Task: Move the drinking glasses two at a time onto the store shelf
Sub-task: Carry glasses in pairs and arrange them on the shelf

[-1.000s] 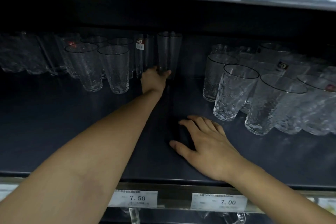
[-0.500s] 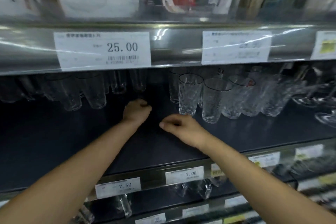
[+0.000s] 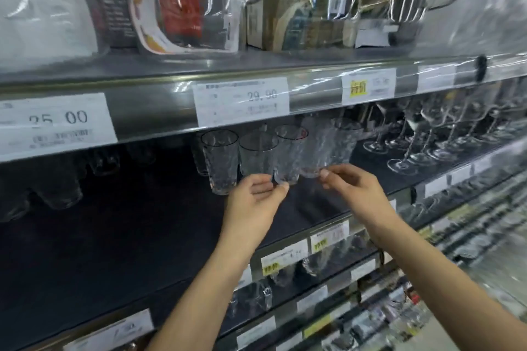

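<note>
Several textured drinking glasses (image 3: 221, 162) stand in a cluster on the dark middle shelf (image 3: 119, 236). My left hand (image 3: 253, 202) reaches up from below, its thumb and curled fingers pinching the base of one textured glass (image 3: 288, 157). My right hand (image 3: 353, 191) is beside it, its fingertips at the base of the neighbouring glass (image 3: 316, 148). Motion blur hides whether the right hand grips that glass.
Plain tumblers (image 3: 57, 182) stand at the left of the same shelf and stemmed wine glasses (image 3: 422, 134) at the right. Just above runs the upper shelf's rail with price labels (image 3: 242, 100), bearing jugs and boxes (image 3: 182, 3). Lower shelves hold more glassware (image 3: 285, 273).
The view has pulled back and swung right. My left hand left the plain tumbler at the back, my right hand lifted off the shelf, and both came to the textured glasses.
</note>
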{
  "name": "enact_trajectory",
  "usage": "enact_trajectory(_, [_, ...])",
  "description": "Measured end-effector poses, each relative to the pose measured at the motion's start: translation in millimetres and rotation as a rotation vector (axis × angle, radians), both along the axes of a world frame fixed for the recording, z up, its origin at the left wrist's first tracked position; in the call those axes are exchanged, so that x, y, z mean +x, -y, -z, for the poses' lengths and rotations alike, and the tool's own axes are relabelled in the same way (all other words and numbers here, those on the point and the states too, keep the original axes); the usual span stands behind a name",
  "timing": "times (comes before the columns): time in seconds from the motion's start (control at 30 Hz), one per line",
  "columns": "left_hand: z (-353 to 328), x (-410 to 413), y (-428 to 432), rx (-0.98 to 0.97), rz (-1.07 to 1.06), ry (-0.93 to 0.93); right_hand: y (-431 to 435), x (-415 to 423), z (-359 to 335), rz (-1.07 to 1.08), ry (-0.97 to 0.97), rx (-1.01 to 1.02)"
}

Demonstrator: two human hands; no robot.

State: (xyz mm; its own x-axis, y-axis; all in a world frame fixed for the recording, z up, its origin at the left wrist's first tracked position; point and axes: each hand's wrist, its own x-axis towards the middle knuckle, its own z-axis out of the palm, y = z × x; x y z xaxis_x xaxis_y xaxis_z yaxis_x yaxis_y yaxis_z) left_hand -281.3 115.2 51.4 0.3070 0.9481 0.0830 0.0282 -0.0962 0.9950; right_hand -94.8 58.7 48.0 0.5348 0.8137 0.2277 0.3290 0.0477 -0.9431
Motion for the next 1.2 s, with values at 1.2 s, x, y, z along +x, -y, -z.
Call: enact_trajectory(1.2, [53.4, 160.7, -76.5, 0.179, -0.421, -0.311, -124.3, 191.9, 61.1, -0.299, -0.092, -0.061])
